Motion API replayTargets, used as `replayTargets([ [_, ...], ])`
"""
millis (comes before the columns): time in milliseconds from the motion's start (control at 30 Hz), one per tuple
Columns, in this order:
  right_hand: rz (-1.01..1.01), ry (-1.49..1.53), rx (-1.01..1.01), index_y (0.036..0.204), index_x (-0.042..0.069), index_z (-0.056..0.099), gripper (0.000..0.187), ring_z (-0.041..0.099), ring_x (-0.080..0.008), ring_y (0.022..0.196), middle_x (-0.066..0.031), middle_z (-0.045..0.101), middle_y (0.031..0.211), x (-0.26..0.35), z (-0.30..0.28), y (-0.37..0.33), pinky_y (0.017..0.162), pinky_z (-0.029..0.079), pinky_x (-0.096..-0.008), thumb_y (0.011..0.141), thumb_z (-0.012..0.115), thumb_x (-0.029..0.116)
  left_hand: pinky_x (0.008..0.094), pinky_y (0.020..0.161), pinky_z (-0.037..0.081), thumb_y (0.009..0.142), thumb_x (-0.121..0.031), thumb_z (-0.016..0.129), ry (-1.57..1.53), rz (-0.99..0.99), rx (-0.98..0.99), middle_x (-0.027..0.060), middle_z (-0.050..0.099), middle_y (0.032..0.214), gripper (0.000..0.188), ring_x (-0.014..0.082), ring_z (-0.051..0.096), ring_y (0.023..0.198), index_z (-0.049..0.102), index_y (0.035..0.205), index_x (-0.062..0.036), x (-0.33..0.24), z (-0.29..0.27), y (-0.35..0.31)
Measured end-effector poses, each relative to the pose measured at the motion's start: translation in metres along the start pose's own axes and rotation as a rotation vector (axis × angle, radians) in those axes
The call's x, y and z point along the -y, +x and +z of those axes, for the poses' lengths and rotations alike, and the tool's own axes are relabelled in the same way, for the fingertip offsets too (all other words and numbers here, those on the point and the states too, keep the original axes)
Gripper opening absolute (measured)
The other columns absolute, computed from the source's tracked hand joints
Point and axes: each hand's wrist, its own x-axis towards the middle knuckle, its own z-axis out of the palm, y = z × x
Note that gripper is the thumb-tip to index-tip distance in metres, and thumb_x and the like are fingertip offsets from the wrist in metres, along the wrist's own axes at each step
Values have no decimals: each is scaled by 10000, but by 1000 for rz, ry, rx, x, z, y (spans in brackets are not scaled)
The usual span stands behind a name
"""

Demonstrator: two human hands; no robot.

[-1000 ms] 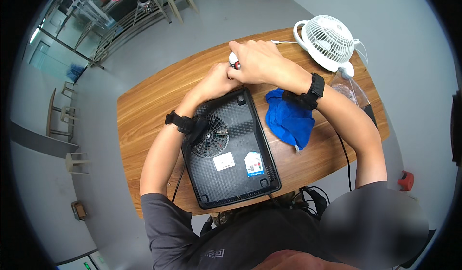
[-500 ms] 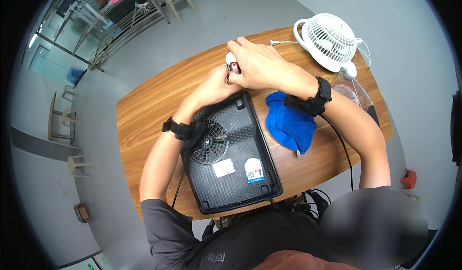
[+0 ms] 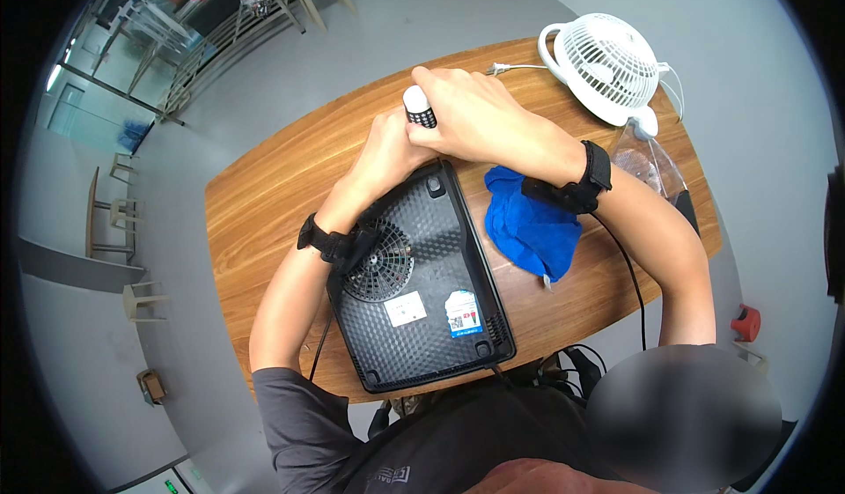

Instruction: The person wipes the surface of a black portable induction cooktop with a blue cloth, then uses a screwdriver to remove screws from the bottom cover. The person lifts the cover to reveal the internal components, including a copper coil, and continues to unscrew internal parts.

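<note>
My right hand (image 3: 475,114) is wrapped round a small cylindrical bottle (image 3: 418,105) with a white top and a dark patterned side, tilted above the table. My left hand (image 3: 389,149) is closed right against it, fingertips hidden behind the hands; what it grips cannot be made out. Both hands are over the far edge of a black induction cooker (image 3: 431,274), which lies bottom up with its round fan grille (image 3: 380,261), rubber feet and two labels showing. A crumpled blue cloth (image 3: 532,230) lies right of the cooker, below my right forearm.
A white fan (image 3: 607,67) with its cable and plug (image 3: 498,69) lies at the table's far right. Next to it is a clear plastic piece (image 3: 647,161). Black cables run from my wrist straps. The wooden table (image 3: 273,177) has a curved far edge; stools stand on the floor beyond.
The bottle has turned in my right hand: its red side has gone from view and a dark patterned side shows. Both hands have shifted slightly left. The cooker and cloth stay put.
</note>
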Motion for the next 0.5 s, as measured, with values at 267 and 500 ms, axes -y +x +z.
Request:
replayTargets([
  [267,6,-7,23,1022,-87,624,408,704,-453,846,-284,701,922,3,-4,0,750,580,-509,794,732,233,426,753,552,796,-146,816,32,-11,0,208,722,885,300,358,725,853,658,958,51,-2,0,-1],
  [500,-25,-3,13,1021,-82,626,436,705,-451,862,-281,703,938,-1,-1,1,761,579,-511,792,728,274,421,758,551,803,-125,792,-25,40,-14,200,727,898,277,345,726,861,655,963,54,-6,-1,-3],
])
